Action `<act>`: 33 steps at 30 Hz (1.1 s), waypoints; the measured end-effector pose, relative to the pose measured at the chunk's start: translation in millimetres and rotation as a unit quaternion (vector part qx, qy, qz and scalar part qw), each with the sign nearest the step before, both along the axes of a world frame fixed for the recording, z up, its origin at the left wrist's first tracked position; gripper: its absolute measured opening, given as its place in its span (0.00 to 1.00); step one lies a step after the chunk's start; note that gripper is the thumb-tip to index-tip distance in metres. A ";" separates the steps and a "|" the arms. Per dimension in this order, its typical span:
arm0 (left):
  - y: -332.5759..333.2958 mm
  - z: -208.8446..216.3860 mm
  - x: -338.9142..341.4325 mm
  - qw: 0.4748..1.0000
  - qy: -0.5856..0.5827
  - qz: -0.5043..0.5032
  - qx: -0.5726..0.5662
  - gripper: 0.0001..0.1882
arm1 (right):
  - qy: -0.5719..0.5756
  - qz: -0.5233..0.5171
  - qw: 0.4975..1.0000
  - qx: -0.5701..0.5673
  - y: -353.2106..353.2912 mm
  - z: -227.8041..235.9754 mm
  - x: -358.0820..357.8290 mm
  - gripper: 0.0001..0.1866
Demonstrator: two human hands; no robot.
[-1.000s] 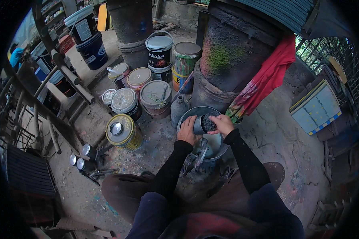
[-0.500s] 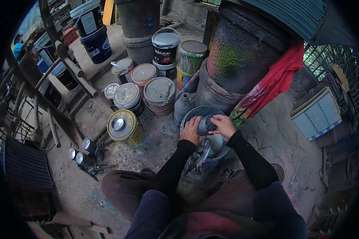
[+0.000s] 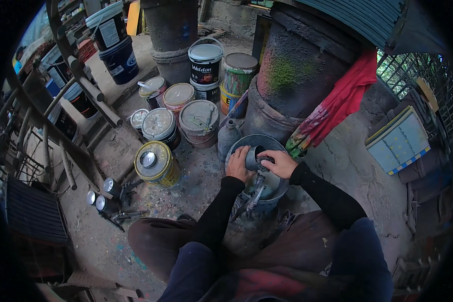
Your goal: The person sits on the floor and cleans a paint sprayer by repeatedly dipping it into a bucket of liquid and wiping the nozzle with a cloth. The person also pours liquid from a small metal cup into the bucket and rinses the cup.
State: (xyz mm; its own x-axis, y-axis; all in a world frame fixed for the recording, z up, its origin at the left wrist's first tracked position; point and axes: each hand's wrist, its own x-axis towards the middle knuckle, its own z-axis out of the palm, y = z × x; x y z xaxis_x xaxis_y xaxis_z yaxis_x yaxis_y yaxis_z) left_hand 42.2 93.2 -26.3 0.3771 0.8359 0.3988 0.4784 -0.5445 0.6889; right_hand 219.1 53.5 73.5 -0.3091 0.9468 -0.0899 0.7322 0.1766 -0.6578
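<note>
Nearest me, beyond the crossed brown-trousered legs (image 3: 161,241), the right sleeve (image 3: 329,196) now angles farther outward than it did half a second ago. The left hand (image 3: 237,165) has its grip curled round the side of a dark metal cup (image 3: 250,160), the thumb side against the wall. The right hand (image 3: 281,163) is bent over, its fingers closed on a dark, rough-looking pad (image 3: 265,160) at the cup's mouth. A moment earlier that pad covered the cup's end; now more of the rim shows. The cup lies tipped over a round basin (image 3: 267,140), its long axis running roughly left to right, mouth turned right and somewhat up, base toward the left palm. Cloudy liquid (image 3: 270,185) shows below. Just past the basin stands a grey jug (image 3: 229,137); the lidded paint tins (image 3: 156,168) to its left haven't shifted. Farther back rises a big crusted drum (image 3: 292,60), draped with red cloth (image 3: 337,98).
</note>
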 end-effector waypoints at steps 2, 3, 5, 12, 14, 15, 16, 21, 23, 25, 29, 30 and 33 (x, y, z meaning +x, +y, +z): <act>1.8 1.4 -4.2 1.000 0.007 -0.009 0.001 0.47 | 0.018 0.007 0.999 0.044 2.2 -4.0 4.8 0.13; 0.6 3.0 -4.4 0.999 0.017 -0.029 -0.014 0.48 | -0.017 0.045 0.994 0.102 -0.1 -12.4 13.9 0.13; 3.4 8.0 -4.3 0.996 0.035 -0.066 -0.039 0.48 | -0.083 0.106 0.968 0.213 -1.3 -18.8 21.6 0.13; 3.0 17.0 -5.4 0.991 -0.046 -0.063 -0.108 0.49 | -0.065 -0.004 0.931 0.359 -3.7 10.5 36.7 0.19; 2.4 16.3 -8.4 0.992 -0.044 -0.054 -0.110 0.49 | -0.023 -0.030 0.940 0.339 -5.7 7.9 35.2 0.18; 2.3 16.1 -8.7 0.992 -0.042 -0.053 -0.111 0.49 | -0.003 -0.046 0.943 0.329 -6.8 6.2 33.9 0.17; 3.8 16.2 -8.5 0.992 -0.033 -0.061 -0.109 0.50 | -0.010 -0.019 0.954 0.298 -4.9 0.1 31.1 0.19; 6.8 9.6 -2.8 0.994 -0.027 -0.053 -0.094 0.49 | -0.038 0.038 0.944 0.325 12.5 -7.5 5.7 0.17; 6.7 5.1 -3.9 0.991 -0.078 -0.046 -0.100 0.49 | -0.008 0.021 0.940 0.341 16.6 -1.4 1.1 0.16; 4.9 2.8 -4.1 0.994 -0.067 -0.033 -0.081 0.48 | 0.034 -0.016 0.937 0.347 18.2 4.1 -2.9 0.16; -0.8 4.9 -2.2 0.999 -0.016 -0.020 -0.044 0.47 | 0.231 -0.271 0.930 -0.090 12.5 -6.6 2.4 0.13; -2.9 6.9 -0.8 0.999 -0.007 -0.021 -0.025 0.47 | 0.251 -0.283 0.920 -0.107 12.1 -17.0 5.3 0.12; -5.2 5.4 2.9 1.000 0.008 -0.017 0.007 0.48 | 0.364 -0.303 0.865 -0.164 13.0 -46.2 -0.4 0.12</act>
